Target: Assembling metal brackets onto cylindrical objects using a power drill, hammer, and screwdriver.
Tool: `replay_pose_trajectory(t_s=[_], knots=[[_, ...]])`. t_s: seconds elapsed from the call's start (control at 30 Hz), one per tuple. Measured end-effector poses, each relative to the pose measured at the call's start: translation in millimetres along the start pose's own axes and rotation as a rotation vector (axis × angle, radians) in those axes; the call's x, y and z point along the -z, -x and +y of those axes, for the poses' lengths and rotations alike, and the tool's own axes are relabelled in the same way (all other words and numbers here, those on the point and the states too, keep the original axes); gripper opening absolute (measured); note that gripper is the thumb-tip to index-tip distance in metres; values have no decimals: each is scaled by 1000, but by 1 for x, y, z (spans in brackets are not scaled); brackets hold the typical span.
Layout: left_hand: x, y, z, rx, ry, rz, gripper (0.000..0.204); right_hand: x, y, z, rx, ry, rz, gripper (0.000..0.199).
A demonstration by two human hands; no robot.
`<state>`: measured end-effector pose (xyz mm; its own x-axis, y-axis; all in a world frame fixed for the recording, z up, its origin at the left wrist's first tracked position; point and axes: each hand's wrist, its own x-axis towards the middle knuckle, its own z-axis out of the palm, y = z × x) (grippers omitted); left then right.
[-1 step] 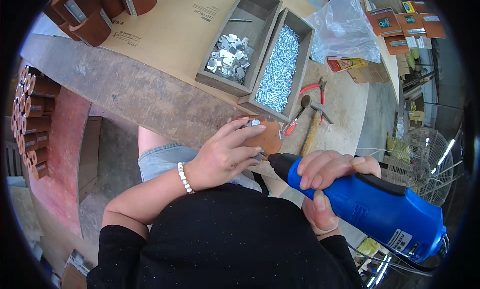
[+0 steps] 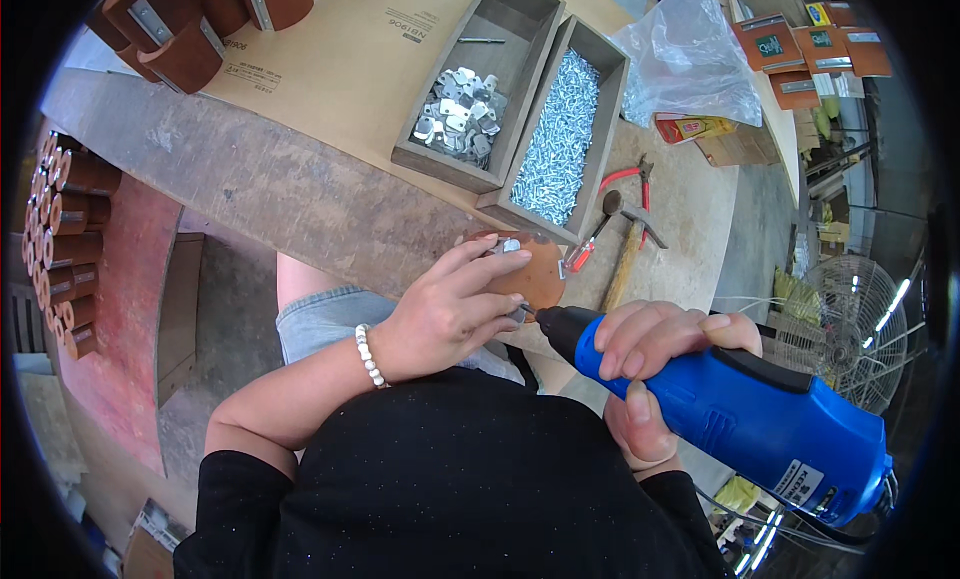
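Note:
My right hand (image 2: 655,354) is wrapped round a blue electric screwdriver (image 2: 740,414) with a black nose. Its tip points left and meets the edge of a reddish-brown round piece (image 2: 541,279) at the bench's front edge. My left hand (image 2: 450,314) grips this piece, its fingers lying over the top and side. A small metal tab (image 2: 511,246) shows on the piece by my fingertips. Another small grey metal part lies under my fingers at the screwdriver tip, mostly hidden. The underside of the round piece is out of sight.
A wooden tray (image 2: 407,151) holds metal tabs; a second tray (image 2: 612,109) holds many small screws. Beside them lie red-handled pliers (image 2: 645,184), a hammer (image 2: 625,264) and a red screwdriver (image 2: 580,256). Brown pots (image 2: 185,54) stand back left, more pieces (image 2: 75,239) are stacked left.

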<state>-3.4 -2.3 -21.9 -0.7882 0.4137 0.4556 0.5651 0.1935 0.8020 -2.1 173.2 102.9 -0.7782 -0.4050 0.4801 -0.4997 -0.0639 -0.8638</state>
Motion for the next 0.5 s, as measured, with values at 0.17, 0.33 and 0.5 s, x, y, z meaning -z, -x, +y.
replay_pose_trajectory(t_s=[0.17, 0.33, 0.5], knots=[[0, 0, 0, 1, 2, -2, 28, 0, -1, 1, 4, 12, -28, 66], [0, -1, 0, -9, 11, 1, 27, -4, 1, 0, -16, -20, 90, 65], [0, -1, 1, -2, 9, -10, 27, -7, 11, -11, 1, -80, 476, 65]])
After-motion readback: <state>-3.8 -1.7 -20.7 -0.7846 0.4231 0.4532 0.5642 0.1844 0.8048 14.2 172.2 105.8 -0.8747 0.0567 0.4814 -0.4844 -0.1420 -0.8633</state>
